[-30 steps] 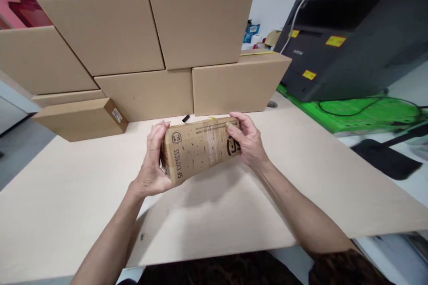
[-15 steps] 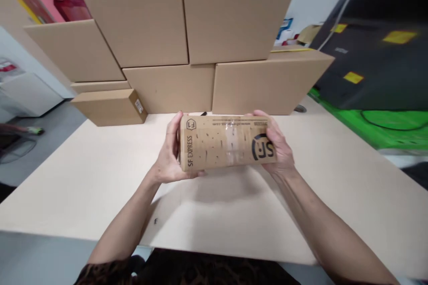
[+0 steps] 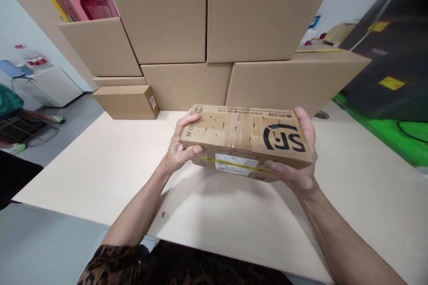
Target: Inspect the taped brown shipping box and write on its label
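Note:
Between my two hands is a brown cardboard box printed with "SF" and a web address, held above the table. Clear tape crosses its top face, which shows dark marks. On the side facing me are a white label and a yellow strip. My left hand grips the left end, thumb on the near edge and fingers toward the top. My right hand is closed around the right end, thumb on the near side and fingers behind the far corner.
Large plain cartons are stacked along the table's back. A smaller carton with a label stands at the back left. To the right is a dark case with yellow stickers, above a green surface. Part of a person shows at far left.
The box has tilted, so its labelled near side now shows along with the top. It appears larger and further right, still in both hands. The whole view has shifted.

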A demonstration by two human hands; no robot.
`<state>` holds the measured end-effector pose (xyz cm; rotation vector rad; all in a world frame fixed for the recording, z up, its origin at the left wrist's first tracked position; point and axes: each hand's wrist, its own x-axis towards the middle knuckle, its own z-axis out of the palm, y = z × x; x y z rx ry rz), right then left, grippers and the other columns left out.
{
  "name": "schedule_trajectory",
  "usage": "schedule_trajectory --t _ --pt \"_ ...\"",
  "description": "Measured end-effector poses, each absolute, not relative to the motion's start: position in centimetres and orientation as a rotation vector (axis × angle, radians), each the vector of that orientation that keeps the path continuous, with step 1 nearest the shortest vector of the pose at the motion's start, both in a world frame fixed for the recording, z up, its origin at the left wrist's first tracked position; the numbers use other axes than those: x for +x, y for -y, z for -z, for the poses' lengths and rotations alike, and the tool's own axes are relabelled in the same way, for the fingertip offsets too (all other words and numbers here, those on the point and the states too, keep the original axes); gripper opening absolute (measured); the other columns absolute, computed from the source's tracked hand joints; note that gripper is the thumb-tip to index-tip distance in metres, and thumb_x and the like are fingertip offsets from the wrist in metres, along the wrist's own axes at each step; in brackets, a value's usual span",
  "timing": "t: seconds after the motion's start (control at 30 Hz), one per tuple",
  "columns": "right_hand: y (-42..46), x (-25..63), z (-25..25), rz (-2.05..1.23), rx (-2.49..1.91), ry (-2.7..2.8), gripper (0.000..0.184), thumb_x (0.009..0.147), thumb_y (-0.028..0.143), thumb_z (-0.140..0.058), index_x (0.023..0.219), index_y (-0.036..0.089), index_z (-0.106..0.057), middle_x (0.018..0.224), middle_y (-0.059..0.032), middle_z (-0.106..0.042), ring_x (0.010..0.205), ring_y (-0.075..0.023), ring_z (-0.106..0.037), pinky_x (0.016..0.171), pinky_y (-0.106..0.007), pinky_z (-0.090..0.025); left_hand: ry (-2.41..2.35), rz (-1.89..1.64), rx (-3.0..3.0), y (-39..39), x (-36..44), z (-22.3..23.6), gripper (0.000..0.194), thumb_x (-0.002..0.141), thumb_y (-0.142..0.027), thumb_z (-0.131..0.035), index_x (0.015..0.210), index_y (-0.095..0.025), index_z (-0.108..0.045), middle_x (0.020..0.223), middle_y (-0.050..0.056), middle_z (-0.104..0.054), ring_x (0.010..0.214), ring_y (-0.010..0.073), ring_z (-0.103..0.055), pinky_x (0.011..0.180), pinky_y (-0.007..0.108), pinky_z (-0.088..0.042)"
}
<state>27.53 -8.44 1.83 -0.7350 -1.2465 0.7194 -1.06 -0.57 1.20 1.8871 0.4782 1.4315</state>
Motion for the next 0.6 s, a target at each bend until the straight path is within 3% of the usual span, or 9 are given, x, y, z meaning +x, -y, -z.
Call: schedule_trajectory --t 0.13,0.23,0.3,0.37,0.47,0.6 --pt "8.3 27.4 -1.6 -0.643 -0.749 1.256 0.105 0.062 0.051 -0.096 0.156 0.053 -0.05 0.144 -0.0008 -0.068 0.138 -0.0404 -0.062 0.114 -0.062 -0.054 -0.462 -1.609 1.944 1.1 -0.2 -1.6 0.048 0.089 -0.055 -0.079 0.132 -0.036 -0.065 0.165 0.006 -0.052 0.154 0.0341 -0.047 0.122 0.055 -0.045" --pt "8.3 27.2 -1.4 -0.61 -0.751 1.25 0.105 0.063 0.05 -0.096 0.157 0.053 -0.049 0.148 -0.0009 -0.065 0.141 -0.0419 -0.06 0.117 -0.065 -0.051 -0.468 -1.773 1.992 1.9 0.8 -2.0 0.029 0.096 -0.039 -0.076 0.124 -0.035 -0.069 0.156 0.003 -0.062 0.154 0.0312 -0.049 0.128 0.06 -0.037" --pt "8.3 27.2 -1.4 -0.547 -0.758 1.259 0.108 0.06 0.05 -0.097 0.157 0.053 -0.049 0.153 -0.0002 -0.06 0.144 -0.0429 -0.056 0.12 -0.066 -0.048 -0.464 -1.852 1.98 2.3 1.3 -1.9 0.028 0.096 -0.033 -0.076 0.123 -0.035 -0.069 0.149 0.001 -0.067 0.154 0.0294 -0.05 0.131 0.06 -0.033" --pt "8.4 27.3 -1.4 -0.471 -0.761 1.267 0.112 0.056 0.05 -0.099 0.156 0.054 -0.05 0.159 0.0012 -0.055 0.149 -0.0442 -0.051 0.123 -0.067 -0.044 -0.473 -1.883 1.916 2.3 1.5 -1.8 0.042 0.093 -0.037 -0.079 0.133 -0.037 -0.064 0.153 0.001 -0.064 0.155 0.0299 -0.048 0.131 0.056 -0.034" --pt "8.6 27.4 -1.7 -0.447 -0.752 1.254 0.115 0.051 0.05 -0.101 0.155 0.054 -0.052 0.162 0.0026 -0.051 0.152 -0.0443 -0.047 0.126 -0.067 -0.04 -0.521 -1.787 1.846 1.7 1.2 -1.6 0.074 0.087 -0.058 -0.08 0.153 -0.039 -0.051 0.167 0.005 -0.049 0.157 0.0342 -0.044 0.129 0.052 -0.039" --pt "8.8 26.9 -2.2 -0.637 -0.722 1.137 0.107 0.051 0.042 -0.101 0.15 0.049 -0.06 0.147 -0.0013 -0.065 0.14 -0.0407 -0.059 0.121 -0.064 -0.047 -0.54 -1.514 1.834 1.5 0.4 -1.7 0.105 0.08 -0.074 -0.079 0.166 -0.035 -0.034 0.174 0.01 -0.038 0.16 0.039 -0.039 0.131 0.054 -0.035"
